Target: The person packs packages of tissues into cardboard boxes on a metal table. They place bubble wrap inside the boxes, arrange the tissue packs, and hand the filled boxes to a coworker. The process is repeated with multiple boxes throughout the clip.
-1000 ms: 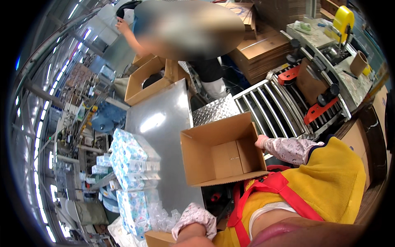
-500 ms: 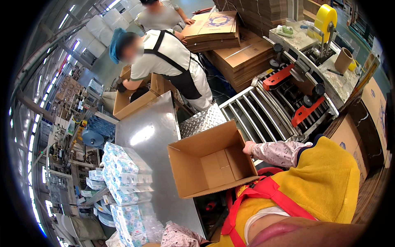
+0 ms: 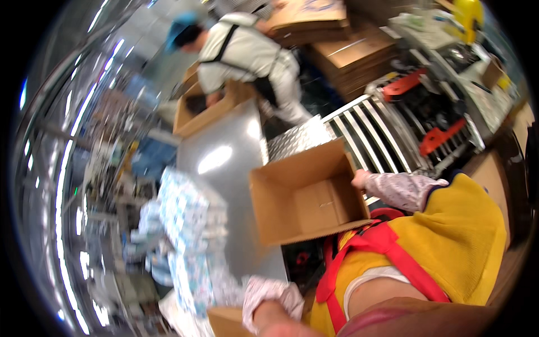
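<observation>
My right hand point(image 3: 360, 178) grips the right-hand rim of an open cardboard box point(image 3: 309, 219). The box is tilted with its mouth toward me, and its inside is bare brown cardboard. It overlaps the edge of a metal table point(image 3: 252, 196). My left hand point(image 3: 281, 327) is at the lower edge, blurred, below a bunched pink-patterned cuff; its fingers are out of sight. Beside it shows a piece of brown cardboard point(image 3: 225, 321). Stacked plastic-wrapped packs point(image 3: 188, 219) in white and blue stand on the table's left side.
A co-worker point(image 3: 247, 56) in a blue cap bends over another open carton point(image 3: 185, 115) at the table's far end. A roller conveyor point(image 3: 373, 132) with red guides lies at right. Flat cardboard stacks point(image 3: 353, 56) stand behind. A yellow tape roll point(image 3: 467, 19) is at far right.
The view has shifted, so most things sit farther right and higher. My left hand has come into sight below its cuff. My right hand still holds the box rim.
</observation>
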